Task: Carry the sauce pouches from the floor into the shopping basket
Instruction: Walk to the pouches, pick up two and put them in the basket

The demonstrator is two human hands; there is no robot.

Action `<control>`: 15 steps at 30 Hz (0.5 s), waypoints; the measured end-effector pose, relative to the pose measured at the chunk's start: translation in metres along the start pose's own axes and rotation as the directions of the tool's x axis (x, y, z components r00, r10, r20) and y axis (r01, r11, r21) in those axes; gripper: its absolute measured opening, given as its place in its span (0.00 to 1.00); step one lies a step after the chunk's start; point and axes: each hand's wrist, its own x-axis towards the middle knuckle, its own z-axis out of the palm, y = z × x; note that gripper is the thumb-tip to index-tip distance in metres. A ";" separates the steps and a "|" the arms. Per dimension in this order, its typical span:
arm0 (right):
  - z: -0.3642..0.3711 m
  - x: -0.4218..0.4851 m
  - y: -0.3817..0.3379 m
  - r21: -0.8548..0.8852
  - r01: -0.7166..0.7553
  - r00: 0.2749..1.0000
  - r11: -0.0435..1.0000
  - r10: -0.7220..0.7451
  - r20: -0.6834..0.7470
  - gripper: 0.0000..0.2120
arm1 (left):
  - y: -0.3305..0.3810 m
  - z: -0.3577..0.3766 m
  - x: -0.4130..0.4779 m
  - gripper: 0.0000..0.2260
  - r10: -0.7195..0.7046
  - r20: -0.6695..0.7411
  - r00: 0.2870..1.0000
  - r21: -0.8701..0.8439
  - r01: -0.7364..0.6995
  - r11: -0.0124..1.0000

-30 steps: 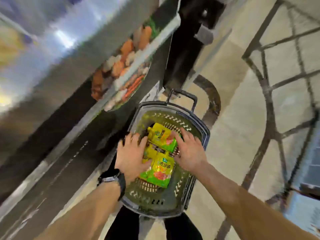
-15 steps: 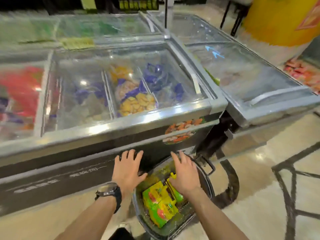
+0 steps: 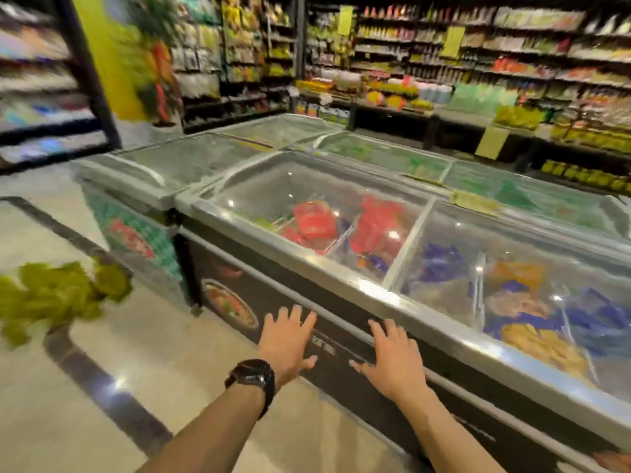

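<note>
While both arms reach forward, the left hand [image 3: 288,339] and the right hand [image 3: 392,361] are held side by side before the dark front wall of the freezer [image 3: 341,322]. Each hand is flat, palm down, with its fingers straight and spread, and neither has hold of anything. Whether the fingertips touch the freezer front or stop just short of it cannot be told. A dark watch [image 3: 252,377] sits on the left wrist.

Just left of the left hand, on the same front wall, is a round food picture [image 3: 230,307]. On top of the freezer lies a glass lid [image 3: 307,196], closed, and under it are red packs [image 3: 314,220] toward the far left end and blue and yellow packs [image 3: 532,336] toward the right end.

Well to the left of the freezer, on the pale floor [image 3: 170,353], lies a yellow-green heap [image 3: 58,295] (badly blurred, but by its colour it looks like the sauce pouches). It lies beside a dark stripe [image 3: 102,387] that runs across the floor in front of the freezer.

A second freezer [image 3: 136,233] with a green and red panel stands against the freezer's left end. Behind the freezer, stocked shelves [image 3: 478,63] fill the back of the shop, too blurred to read.
</note>
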 end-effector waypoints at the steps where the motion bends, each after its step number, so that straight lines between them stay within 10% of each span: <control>1: -0.003 0.011 -0.033 -0.013 0.052 0.999 0.999 -0.052 -0.003 0.39 | -0.035 -0.004 -0.010 0.37 -0.057 -0.010 0.998 0.007 0.057 0.998; 8: -0.016 0.073 -0.241 -0.060 0.395 0.919 0.917 -0.394 0.024 0.38 | -0.242 -0.017 -0.084 0.35 -0.398 -0.047 0.916 0.003 0.398 0.917; 15: -0.012 0.127 -0.414 -0.043 0.671 0.740 0.741 -0.665 0.100 0.37 | -0.397 -0.019 -0.154 0.34 -0.728 -0.078 0.681 0.004 0.730 0.683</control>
